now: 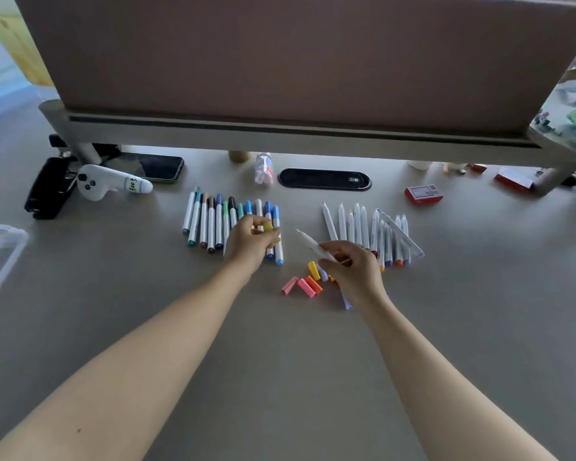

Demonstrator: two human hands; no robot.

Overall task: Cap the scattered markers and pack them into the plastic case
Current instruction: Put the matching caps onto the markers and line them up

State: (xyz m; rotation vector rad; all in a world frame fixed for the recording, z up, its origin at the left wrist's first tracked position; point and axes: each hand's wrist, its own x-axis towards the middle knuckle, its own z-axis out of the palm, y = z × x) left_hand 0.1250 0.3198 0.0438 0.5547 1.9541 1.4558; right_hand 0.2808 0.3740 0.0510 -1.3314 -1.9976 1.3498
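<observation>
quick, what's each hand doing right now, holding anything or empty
Left hand: pinching a yellow cap over the row of capped markers.
Right hand: gripping an uncapped white marker, tip pointing toward the left hand.

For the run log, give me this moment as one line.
left hand: pinches yellow cap | right hand: holds uncapped marker | loose caps: on table | stage: capping

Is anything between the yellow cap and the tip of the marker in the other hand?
Nothing visible. The left hand pinches the yellow cap; the uncapped marker in the right hand points toward it across bare table.
</observation>
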